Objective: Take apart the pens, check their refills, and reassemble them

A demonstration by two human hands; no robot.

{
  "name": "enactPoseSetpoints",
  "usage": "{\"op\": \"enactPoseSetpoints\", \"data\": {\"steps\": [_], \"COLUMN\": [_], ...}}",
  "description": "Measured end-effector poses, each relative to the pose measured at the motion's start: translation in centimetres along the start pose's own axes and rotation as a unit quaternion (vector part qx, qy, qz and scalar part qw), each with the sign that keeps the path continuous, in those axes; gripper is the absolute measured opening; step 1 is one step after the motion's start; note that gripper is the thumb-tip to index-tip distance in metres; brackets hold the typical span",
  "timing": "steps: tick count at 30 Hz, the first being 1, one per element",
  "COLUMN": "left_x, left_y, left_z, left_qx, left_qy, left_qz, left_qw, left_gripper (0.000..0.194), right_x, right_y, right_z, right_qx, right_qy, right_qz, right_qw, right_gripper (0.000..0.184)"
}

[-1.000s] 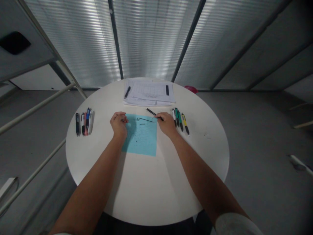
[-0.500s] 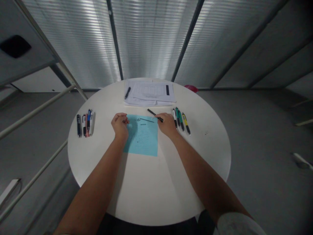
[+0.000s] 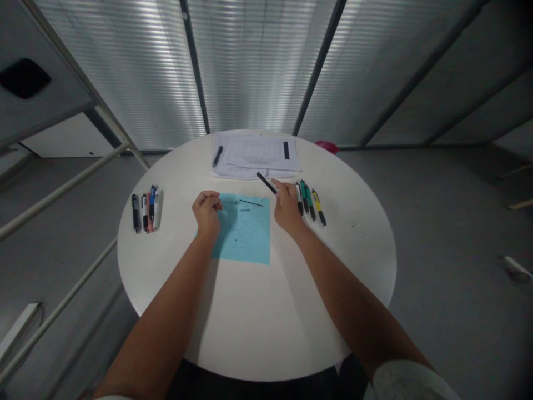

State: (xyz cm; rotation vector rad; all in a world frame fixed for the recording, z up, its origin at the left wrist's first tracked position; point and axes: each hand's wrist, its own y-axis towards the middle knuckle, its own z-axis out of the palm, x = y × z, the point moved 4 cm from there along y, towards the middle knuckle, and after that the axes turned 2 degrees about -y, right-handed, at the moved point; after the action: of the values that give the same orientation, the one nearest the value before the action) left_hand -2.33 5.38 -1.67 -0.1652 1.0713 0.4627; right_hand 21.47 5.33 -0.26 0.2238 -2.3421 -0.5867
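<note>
My right hand (image 3: pixel 286 208) grips a slim black pen (image 3: pixel 266 183), just past the upper right corner of a blue sheet of paper (image 3: pixel 250 239). The pen's far end points up and left. Curled fingers close my left hand (image 3: pixel 206 211), which rests at the sheet's upper left edge; whatever may be inside is hidden. On the sheet lie a thin dark rod (image 3: pixel 252 203), a short dark piece (image 3: pixel 245 210) and a tiny curled bit (image 3: pixel 237 203), too small to make out. Small writing or marks cover part of the sheet.
Several pens (image 3: pixel 313 205), green, yellow and white-black, lie right of my right hand. Another group of pens (image 3: pixel 150 210) is at the left of the round white table (image 3: pixel 266 322). A paper stack (image 3: pixel 258 158) with a black pen (image 3: pixel 217 156) on it sits at the far side.
My right hand has moved slightly right, off the sheet's corner, carrying the black pen with it. The left hand stays nearly in place, and the whole view has shifted a little.
</note>
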Motion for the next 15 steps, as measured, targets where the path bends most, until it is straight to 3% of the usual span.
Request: {"op": "enactPoseSetpoints", "data": {"steps": [4,15], "left_x": [0.0,0.1], "left_y": [-0.1,0.0], "left_z": [-0.1,0.0], "left_qx": [0.003,0.016], "left_qy": [0.000,-0.018], "left_qz": [0.000,-0.012], "left_qw": [1.000,1.000], "left_gripper": [0.011,0.011], "right_x": [-0.4,-1.8], "right_y": [0.0,0.7], "right_z": [0.1,0.6], "right_qx": [-0.002,-0.004], "right_qy": [0.018,0.092], "right_qz": [-0.016,-0.006], "right_qw": [1.000,0.996], "right_gripper": [0.061,0.049]}}
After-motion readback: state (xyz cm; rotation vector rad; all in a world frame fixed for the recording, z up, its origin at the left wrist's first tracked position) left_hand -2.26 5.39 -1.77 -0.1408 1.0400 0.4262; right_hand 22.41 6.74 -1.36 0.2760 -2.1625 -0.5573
